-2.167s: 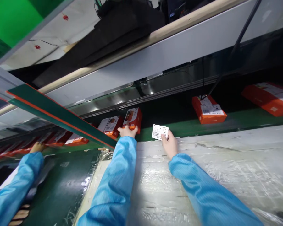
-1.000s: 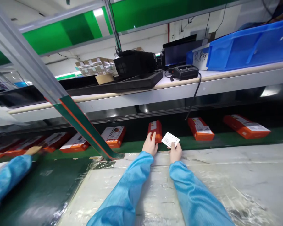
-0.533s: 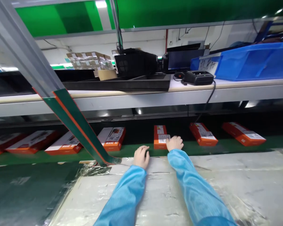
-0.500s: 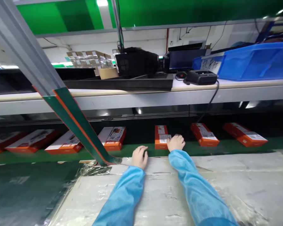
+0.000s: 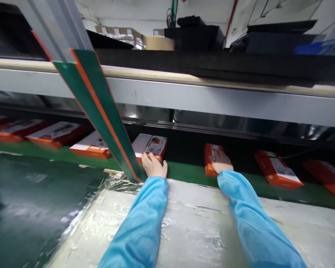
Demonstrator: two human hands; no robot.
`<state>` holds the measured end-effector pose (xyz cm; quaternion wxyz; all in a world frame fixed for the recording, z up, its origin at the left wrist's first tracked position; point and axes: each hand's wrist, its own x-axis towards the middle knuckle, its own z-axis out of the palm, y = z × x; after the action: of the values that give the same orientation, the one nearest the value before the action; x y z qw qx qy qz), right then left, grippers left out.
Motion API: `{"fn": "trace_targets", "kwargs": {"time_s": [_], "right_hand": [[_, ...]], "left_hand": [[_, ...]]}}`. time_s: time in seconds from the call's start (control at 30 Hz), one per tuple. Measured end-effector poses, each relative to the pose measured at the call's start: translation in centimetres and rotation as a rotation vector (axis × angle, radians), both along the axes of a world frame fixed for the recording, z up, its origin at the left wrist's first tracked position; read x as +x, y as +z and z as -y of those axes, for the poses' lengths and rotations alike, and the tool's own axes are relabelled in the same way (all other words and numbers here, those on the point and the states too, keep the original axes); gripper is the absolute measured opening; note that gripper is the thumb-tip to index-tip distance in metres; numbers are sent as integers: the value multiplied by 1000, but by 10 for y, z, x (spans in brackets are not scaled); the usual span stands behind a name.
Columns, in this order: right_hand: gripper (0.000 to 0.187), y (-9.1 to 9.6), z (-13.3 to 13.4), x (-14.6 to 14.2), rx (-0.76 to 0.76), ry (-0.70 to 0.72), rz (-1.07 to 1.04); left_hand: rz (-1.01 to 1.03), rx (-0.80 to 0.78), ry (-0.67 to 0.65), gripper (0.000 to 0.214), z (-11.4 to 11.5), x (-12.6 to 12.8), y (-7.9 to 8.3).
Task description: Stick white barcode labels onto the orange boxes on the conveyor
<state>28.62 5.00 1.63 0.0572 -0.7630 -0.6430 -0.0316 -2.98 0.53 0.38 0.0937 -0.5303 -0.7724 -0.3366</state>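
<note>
My right hand (image 5: 221,162) lies flat, fingers stretched out, on top of an orange box (image 5: 210,156) on the green belt (image 5: 184,172). It covers most of the box's top, and the white label seen earlier is hidden under it. My left hand (image 5: 155,167) reaches over the table's far edge. Its fingertips touch the near edge of a white and orange box (image 5: 152,144), with the fingers extended and not wrapped around it. Both arms are in blue sleeves.
Several more orange boxes lie along the belt, such as one (image 5: 277,169) to the right and one (image 5: 91,146) to the left. A slanted green and orange post (image 5: 100,111) stands just left of my left hand. A grey shelf (image 5: 212,98) overhangs the belt. The plastic-wrapped table (image 5: 198,230) is in front.
My left hand has left the table edge and reached to the white and orange box on the left. My right hand now lies flat on the orange box, which has drifted right.
</note>
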Motion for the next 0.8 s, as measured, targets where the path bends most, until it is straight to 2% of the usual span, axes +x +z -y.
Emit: {"fn": "trace_targets", "kwargs": {"time_s": [0.1,0.2,0.23,0.3,0.37,0.4,0.5,0.6,0.7,0.8], "right_hand": [[61,5,-4,8,-55,-49,-49],[65,18,-1,3,-88,-56,-85],[65,23,2,-4,-55,-49,-89],[61,33,10,-28,109,6,-158],[50,40,17,-65,272,98,-353],[43,41,19,-85,287,134,-489],[30,37,14,-146,168,139,-681],[41,27,-2,-187,39,65,-821],[45,17,-13,-205,-35,-26,-984],[35,10,-13,-206,-33,-81,-1158]], "left_hand": [[56,-43,82,84,-2,0,3],[75,-58,37,81,4,0,10],[76,-64,11,81,7,0,13],[84,-77,-18,81,12,0,18],[96,-87,-26,86,14,1,21],[103,-91,-27,89,14,2,23],[122,-111,-27,95,12,7,24],[128,-148,-40,89,10,11,23],[58,-136,-116,80,9,14,23],[-60,-82,-209,72,9,16,23]]}}
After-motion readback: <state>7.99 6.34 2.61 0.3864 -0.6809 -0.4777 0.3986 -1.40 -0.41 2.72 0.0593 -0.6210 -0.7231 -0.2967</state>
